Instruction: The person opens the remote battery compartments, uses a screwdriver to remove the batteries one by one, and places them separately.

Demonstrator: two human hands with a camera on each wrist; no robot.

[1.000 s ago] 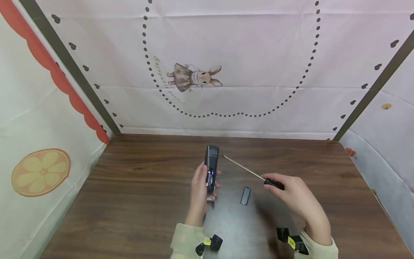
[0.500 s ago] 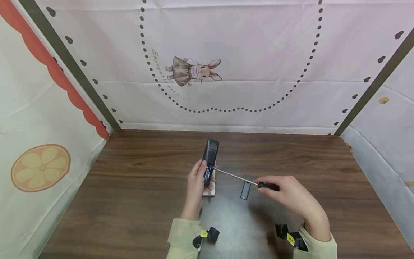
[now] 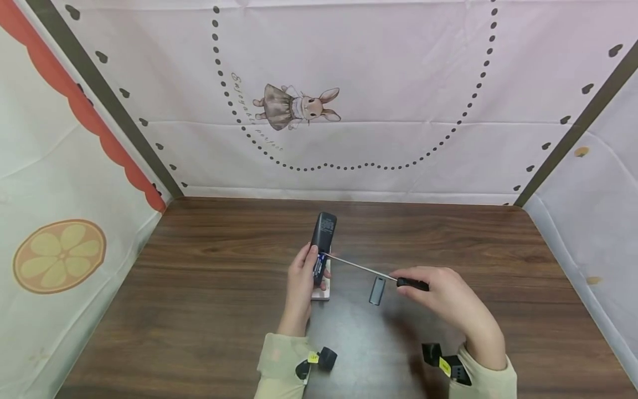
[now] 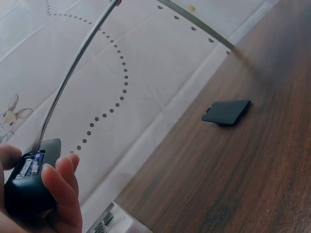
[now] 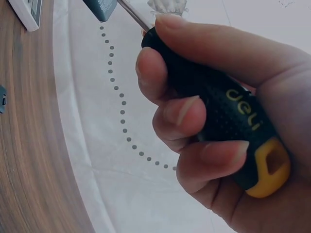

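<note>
My left hand grips a black remote control, its back facing up and the battery compartment uncovered. Batteries sit in that compartment. With curled fingers, my right hand holds a screwdriver by its dark green and yellow handle. The long metal shaft reaches left, and its tip is at the upper end of the batteries in the left wrist view. The small dark battery cover lies on the table between the hands.
A white object with dark slots or buttons lies partly hidden beneath the left hand and remote; its kind is unclear. The brown wooden table is bounded by printed fabric walls at the back and sides.
The screwdriver tip has moved from beside the remote's upper end down to its battery compartment. The remote has shifted slightly left and tilted. Over the last half second, little has changed.
</note>
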